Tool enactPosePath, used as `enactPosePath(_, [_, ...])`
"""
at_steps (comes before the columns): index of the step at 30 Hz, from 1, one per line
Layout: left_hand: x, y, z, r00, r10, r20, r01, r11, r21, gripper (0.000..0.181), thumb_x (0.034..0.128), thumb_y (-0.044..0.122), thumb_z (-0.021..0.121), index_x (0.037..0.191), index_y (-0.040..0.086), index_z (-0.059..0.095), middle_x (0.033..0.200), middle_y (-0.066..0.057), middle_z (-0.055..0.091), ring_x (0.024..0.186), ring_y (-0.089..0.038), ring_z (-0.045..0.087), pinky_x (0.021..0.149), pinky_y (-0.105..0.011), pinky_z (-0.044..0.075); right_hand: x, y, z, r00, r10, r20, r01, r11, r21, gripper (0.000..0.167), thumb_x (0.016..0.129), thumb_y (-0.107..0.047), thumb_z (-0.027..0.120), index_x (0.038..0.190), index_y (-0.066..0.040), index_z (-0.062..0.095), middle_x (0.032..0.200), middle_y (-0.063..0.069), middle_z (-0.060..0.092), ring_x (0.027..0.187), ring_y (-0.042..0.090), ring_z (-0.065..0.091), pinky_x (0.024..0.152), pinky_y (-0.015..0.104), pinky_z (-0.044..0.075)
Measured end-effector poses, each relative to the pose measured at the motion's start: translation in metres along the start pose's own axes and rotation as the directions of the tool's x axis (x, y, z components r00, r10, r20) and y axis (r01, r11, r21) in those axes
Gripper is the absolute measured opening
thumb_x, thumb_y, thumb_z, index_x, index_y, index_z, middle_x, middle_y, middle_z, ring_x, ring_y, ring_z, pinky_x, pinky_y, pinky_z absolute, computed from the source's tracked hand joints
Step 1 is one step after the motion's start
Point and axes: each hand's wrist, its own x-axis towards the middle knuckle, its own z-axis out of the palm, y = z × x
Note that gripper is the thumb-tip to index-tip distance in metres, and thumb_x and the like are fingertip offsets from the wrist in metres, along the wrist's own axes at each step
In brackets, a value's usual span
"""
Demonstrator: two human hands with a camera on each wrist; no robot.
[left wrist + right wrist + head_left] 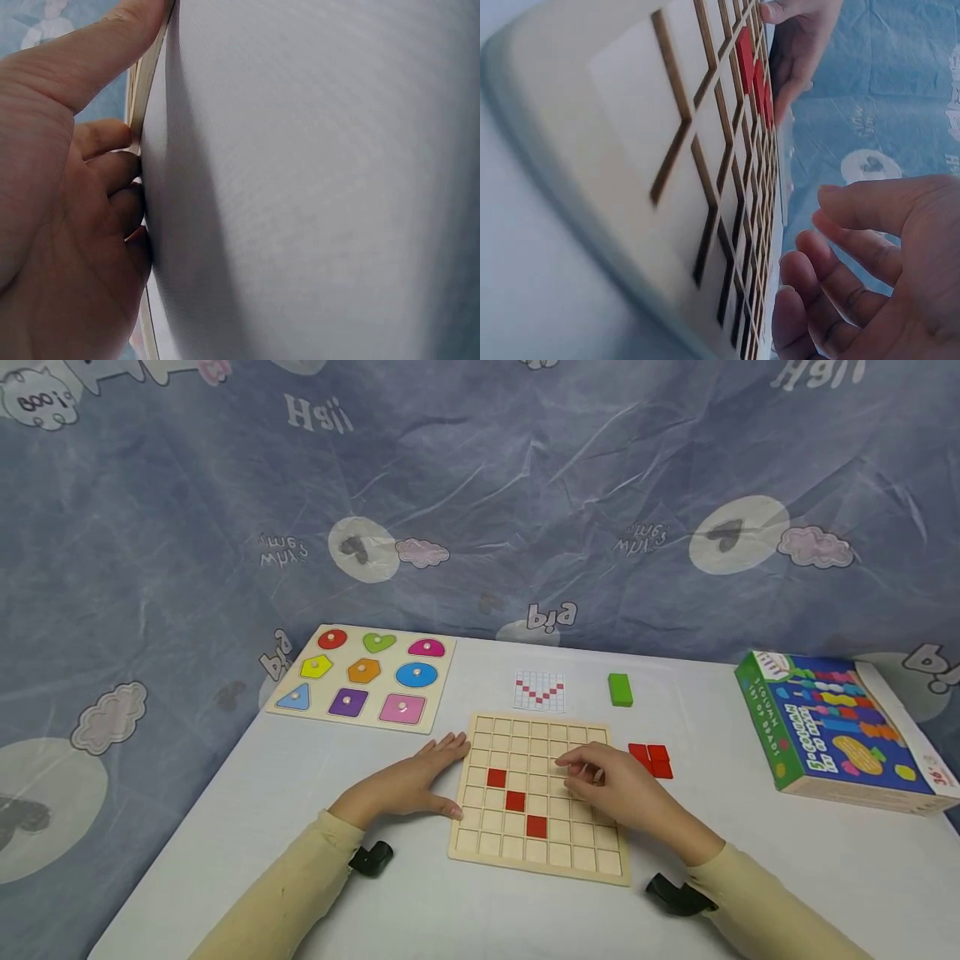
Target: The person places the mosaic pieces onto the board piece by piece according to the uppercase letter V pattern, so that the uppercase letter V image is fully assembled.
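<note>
A pale wooden square board with a grid of recessed cells (558, 855) lies in the lower middle of the head view, three flat red square tiles (515, 801) set in its cells along a diagonal falling toward the lower right. At the board's left edge rests the left hand (411, 783), fingers extended, thumb spread away from them. Over the board's right part is the right hand (619, 783), thumb and fingers loosely bent, a gap between their tips in the right wrist view. Just right of it sit loose red square tiles (660, 761). Above the board lie a white gridded card with a red V pattern (539, 691) and, farther right, a green rectangular block (620, 690). A cream board of coloured knobbed shapes (360, 699) lies left of centre; a blue-and-green printed box (847, 727) stands at far right.
</note>
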Motion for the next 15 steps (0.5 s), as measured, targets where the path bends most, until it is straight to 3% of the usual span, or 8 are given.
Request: enactPosePath(15, [-0.001, 0.001, -0.001, 1.000, 0.008, -0.003, -0.008, 1.000, 0.002, 0.108, 0.0776, 0.047, 0.086, 0.162, 0.012, 0.028, 0.170, -0.003, 0.016, 0.157, -0.021, 0.008, 0.128, -0.038, 0.011, -0.022, 0.018, -0.030, 0.998, -0.012, -0.062, 0.010, 1.000, -0.029, 0.023, 0.093, -0.014, 0.075, 0.116, -0.014, 0.074, 0.093, -0.009, 0.065, 0.080, 0.009, 0.058, 0.068, 0.024, 0.052])
